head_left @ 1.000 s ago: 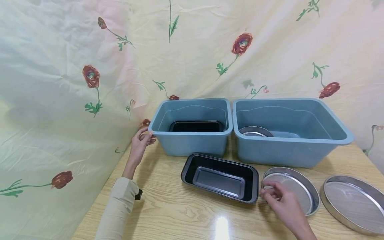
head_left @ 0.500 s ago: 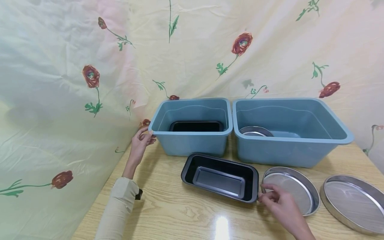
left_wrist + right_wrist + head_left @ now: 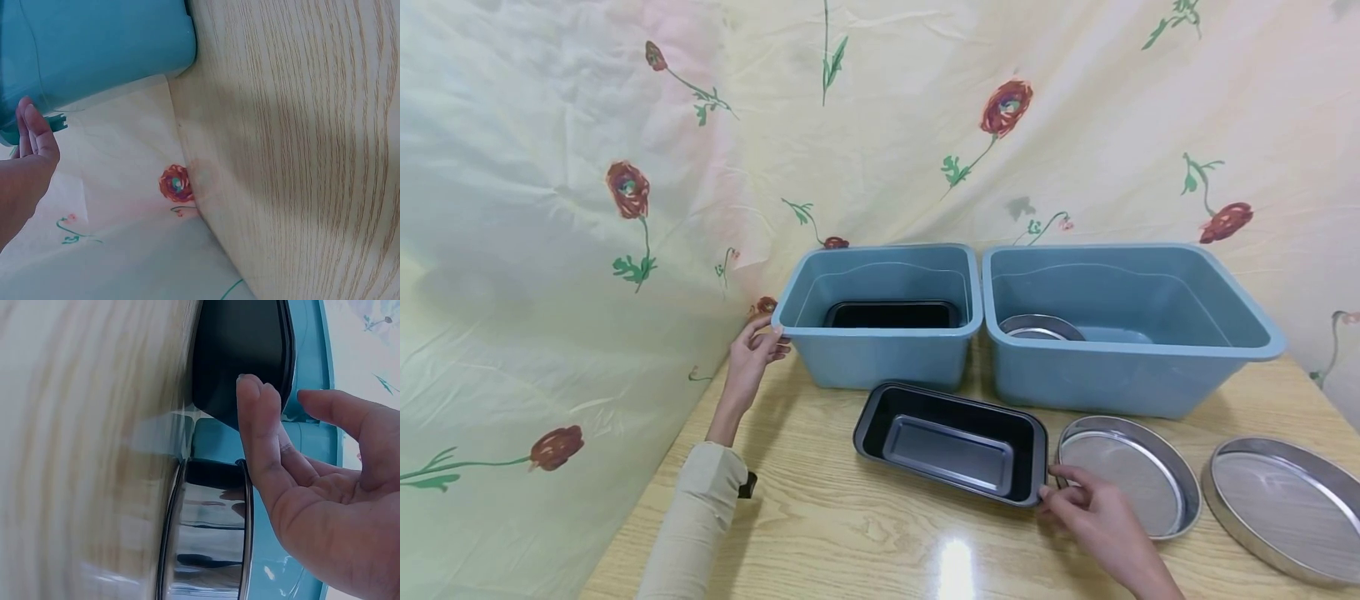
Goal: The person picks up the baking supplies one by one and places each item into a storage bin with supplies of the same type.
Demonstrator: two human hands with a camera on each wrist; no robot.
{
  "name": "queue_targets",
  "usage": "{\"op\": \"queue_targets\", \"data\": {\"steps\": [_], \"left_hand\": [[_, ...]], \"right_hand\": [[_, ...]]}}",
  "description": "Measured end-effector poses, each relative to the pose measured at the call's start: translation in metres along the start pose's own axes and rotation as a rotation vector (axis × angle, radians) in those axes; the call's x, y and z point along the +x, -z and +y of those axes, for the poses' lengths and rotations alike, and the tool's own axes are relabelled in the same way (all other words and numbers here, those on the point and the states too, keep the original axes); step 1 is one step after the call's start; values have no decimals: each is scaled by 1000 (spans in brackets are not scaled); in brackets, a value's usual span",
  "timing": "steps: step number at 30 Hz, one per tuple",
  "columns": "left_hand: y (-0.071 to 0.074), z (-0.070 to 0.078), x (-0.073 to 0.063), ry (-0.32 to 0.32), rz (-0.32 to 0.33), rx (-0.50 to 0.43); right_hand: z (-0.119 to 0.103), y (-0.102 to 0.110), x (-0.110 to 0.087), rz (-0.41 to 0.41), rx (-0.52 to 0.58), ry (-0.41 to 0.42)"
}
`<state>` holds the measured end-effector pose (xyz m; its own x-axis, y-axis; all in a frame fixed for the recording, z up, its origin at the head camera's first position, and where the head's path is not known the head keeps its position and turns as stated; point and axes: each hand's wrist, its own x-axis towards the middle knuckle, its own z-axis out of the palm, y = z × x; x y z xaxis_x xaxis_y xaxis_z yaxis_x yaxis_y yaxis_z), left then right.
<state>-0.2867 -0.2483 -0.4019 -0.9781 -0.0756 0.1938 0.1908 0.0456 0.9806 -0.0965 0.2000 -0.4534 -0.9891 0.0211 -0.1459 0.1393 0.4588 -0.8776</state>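
The left hand [image 3: 751, 360] is beyond the loaf pan's far left corner and well apart from the pan. Thumb and fingers pinch the rim of the left blue bin [image 3: 880, 360] at its near left corner. That bin stands just behind the loaf pan's left half and has a dark pan [image 3: 895, 315] inside it.

The loaf pan [image 3: 951, 450] itself sits upright on the tabletop [image 3: 820, 521], its long axis slanting from far left to near right, so its right end is the one turned towards the right hand [image 3: 1105, 521]. That hand is much the nearer of the two, and the pan lies to the left of its fingers [image 3: 257, 422]. In the head view the thumb meets the near right corner of the rim; the right wrist view shows the fingers fairly straight along the outside of the wall, with the thumb spread away from them. How firmly they press I cannot tell.

Behind and to the right of the loaf pan stands the right blue bin [image 3: 1097, 379], a small round tin [image 3: 1041, 327] in its left part. Just right of the loaf pan is a shallow round tin [image 3: 1127, 467], partly behind the right hand; farther right lies a larger round tin [image 3: 1285, 504].
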Motion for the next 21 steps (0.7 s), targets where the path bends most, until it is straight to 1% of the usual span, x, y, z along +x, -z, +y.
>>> {"op": "queue_targets", "data": {"steps": [4, 14, 20, 21], "left_hand": [[0, 0, 0, -1, 1, 5], [0, -2, 2, -1, 9, -5], [1, -1, 2, 11, 6, -1], [1, -1, 2, 13, 6, -1]], "right_hand": [[1, -2, 0, -13, 52, 3], [2, -4, 5, -27, 117, 5], [2, -6, 8, -45, 131, -9], [2, -7, 8, -46, 131, -1]]}}
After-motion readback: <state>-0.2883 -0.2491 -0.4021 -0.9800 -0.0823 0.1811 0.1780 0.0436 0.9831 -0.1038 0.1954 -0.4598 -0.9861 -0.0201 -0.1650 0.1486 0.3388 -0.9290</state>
